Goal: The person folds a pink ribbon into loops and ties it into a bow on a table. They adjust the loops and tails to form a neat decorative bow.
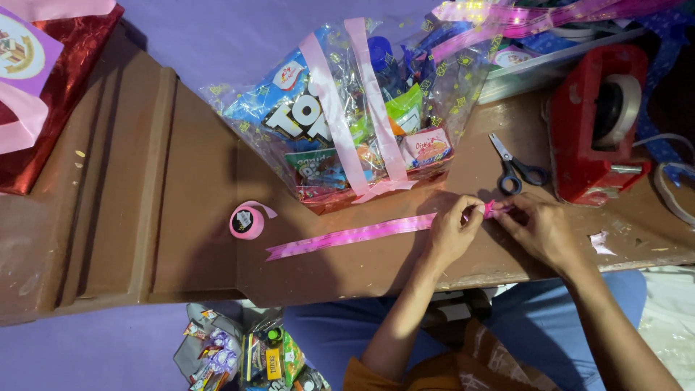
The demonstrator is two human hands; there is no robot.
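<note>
Both hands, left hand (450, 230) and right hand (539, 226), have fingers clamped on the pink ribbon (351, 236); keep it taut and flat on the bench (195, 239), folding evenly near the scissors (515, 170).

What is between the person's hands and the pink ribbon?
Nothing visible. Both the left hand and the right hand already pinch the pink ribbon at its folded end, and the rest lies flat on the brown table.

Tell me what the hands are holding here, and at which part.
Both the left hand and right hand pinch the pink ribbon strip at its right end; the rest lies on the table.
</note>
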